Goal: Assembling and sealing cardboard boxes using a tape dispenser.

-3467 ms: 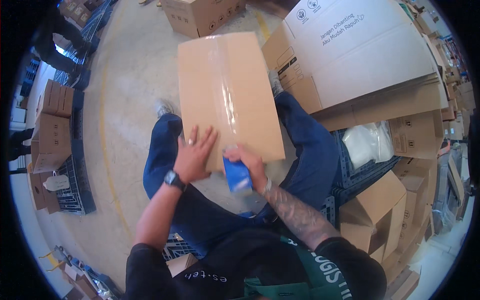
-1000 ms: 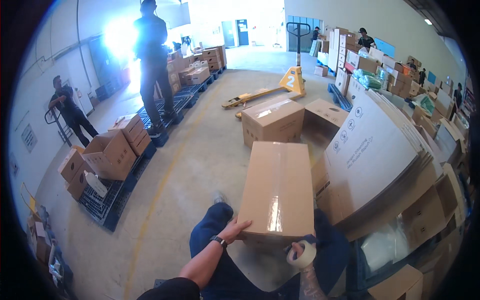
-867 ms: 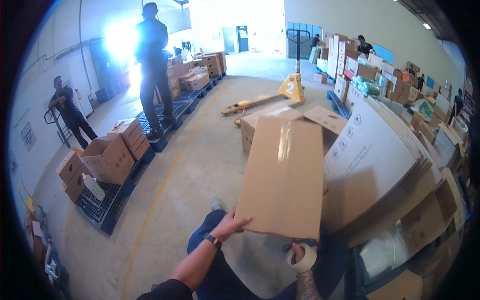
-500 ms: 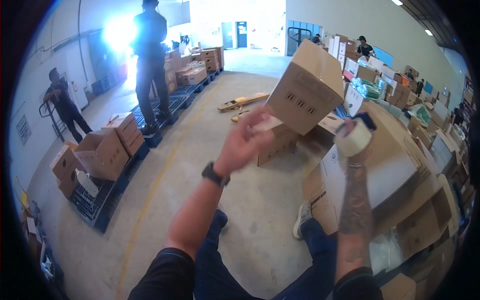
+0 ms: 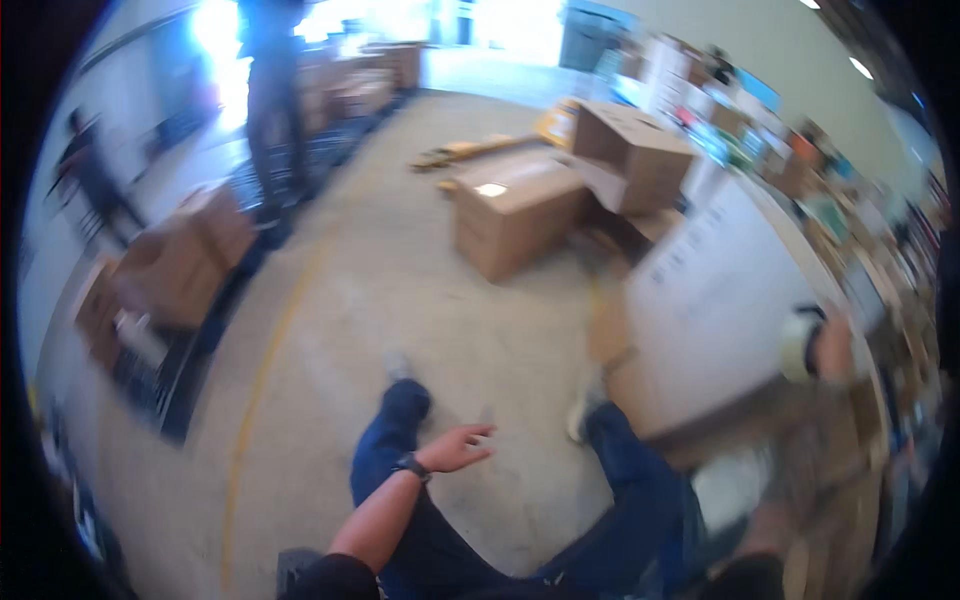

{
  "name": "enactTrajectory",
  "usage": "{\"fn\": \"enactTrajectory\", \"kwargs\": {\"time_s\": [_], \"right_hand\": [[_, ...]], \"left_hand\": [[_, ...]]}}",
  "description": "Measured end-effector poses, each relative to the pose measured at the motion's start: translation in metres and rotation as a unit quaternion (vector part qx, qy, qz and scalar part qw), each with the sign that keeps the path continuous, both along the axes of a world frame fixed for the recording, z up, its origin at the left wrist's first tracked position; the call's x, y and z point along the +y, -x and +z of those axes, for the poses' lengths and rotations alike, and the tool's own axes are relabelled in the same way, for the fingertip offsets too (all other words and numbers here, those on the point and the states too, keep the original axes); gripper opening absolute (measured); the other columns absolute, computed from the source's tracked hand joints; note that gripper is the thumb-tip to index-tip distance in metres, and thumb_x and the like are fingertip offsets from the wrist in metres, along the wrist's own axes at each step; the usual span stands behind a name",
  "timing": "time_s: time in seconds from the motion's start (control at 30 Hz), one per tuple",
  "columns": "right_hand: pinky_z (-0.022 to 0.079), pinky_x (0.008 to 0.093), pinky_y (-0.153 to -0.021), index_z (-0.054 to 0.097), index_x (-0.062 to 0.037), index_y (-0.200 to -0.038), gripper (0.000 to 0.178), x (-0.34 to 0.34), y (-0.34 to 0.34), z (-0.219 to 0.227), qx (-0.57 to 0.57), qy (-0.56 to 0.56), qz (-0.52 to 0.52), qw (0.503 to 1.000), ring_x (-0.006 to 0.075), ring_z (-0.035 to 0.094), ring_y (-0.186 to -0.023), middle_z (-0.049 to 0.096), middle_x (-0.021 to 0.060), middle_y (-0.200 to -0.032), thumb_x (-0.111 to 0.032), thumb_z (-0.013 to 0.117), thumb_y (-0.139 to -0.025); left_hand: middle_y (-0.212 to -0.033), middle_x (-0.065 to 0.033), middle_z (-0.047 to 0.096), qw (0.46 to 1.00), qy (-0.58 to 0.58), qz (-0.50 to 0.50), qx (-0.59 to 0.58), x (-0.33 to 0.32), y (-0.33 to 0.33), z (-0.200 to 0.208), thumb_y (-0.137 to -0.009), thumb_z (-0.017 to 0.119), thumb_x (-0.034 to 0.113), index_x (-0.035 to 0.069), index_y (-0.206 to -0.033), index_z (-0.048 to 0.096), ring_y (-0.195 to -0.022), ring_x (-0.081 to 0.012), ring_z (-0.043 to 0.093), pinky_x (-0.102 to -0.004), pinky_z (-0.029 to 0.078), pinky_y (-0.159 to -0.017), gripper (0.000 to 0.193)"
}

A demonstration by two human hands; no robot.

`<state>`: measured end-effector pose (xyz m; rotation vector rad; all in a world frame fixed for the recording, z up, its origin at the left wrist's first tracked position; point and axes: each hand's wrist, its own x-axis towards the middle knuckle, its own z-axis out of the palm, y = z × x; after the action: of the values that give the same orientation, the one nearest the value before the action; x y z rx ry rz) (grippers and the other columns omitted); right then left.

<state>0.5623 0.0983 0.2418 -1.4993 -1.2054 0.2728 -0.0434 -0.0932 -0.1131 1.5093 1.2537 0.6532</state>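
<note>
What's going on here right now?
A person seated with legs apart has both hands free of any carton. The left hand is empty, fingers loosely spread above the concrete floor. The right hand is out to the side, gripping a pale roll of tape near the white-faced cardboard. Ahead, a closed brown carton stands on the floor, with another brown carton to its right. Blur hides finer details.
</note>
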Motion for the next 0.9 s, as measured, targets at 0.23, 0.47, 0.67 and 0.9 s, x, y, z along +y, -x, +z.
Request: {"fn": "enactTrajectory", "kwargs": {"time_s": [0.23,0.47,0.67,0.9], "right_hand": [[0.062,0.0513,-0.084,0.063,-0.0024,-0.127,0.042,-0.026,0.014,-0.036,-0.484,0.169,-0.21,0.833,0.0401,0.074,-0.094,0.066,0.0241,-0.126,-0.019,0.076,-0.091],[0.061,0.0554,-0.094,0.055,-0.0035,-0.139,0.068,-0.026,0.064,-0.01,-0.405,0.157,-0.186,0.881,0.0526,0.072,-0.105,0.049,0.0325,-0.146,-0.016,0.085,-0.079],[0.06,0.054,-0.098,0.065,-0.0031,-0.134,0.06,-0.008,0.066,0.004,-0.377,0.189,-0.22,0.88,0.0521,0.07,-0.115,0.056,0.0338,-0.138,-0.021,0.085,-0.08],[0.059,0.0542,-0.099,0.074,-0.0083,-0.124,0.041,0.025,0.076,0.014,-0.386,0.213,-0.217,0.871,0.0408,0.074,-0.116,0.077,0.0212,-0.124,-0.029,0.08,-0.089]], "left_hand": [[-0.143,-0.0188,0.07,0.997,0.004,-0.009,0.072,0.009,-0.001,-0.008,-0.1,0.08,0.031,0.005,-0.157,0.055,-0.124,-0.0324,0.073,-0.0413,0.061,-0.101,0.067],[-0.139,-0.0215,0.072,0.996,-0.014,-0.008,0.089,0.006,-0.006,-0.014,-0.099,0.079,0.035,0.005,-0.153,0.059,-0.12,-0.037,0.075,-0.0433,0.061,-0.099,0.065],[-0.14,-0.0217,0.072,0.997,-0.01,-0.012,0.075,0.007,-0.011,-0.022,-0.099,0.078,0.036,0.004,-0.152,0.059,-0.121,-0.0367,0.075,-0.0434,0.061,-0.1,0.065],[-0.145,-0.0207,0.069,0.996,-0.024,-0.016,0.083,0.009,0.001,-0.042,-0.102,0.076,0.039,0.003,-0.155,0.055,-0.121,-0.0322,0.075,-0.0416,0.06,-0.101,0.068]]}}
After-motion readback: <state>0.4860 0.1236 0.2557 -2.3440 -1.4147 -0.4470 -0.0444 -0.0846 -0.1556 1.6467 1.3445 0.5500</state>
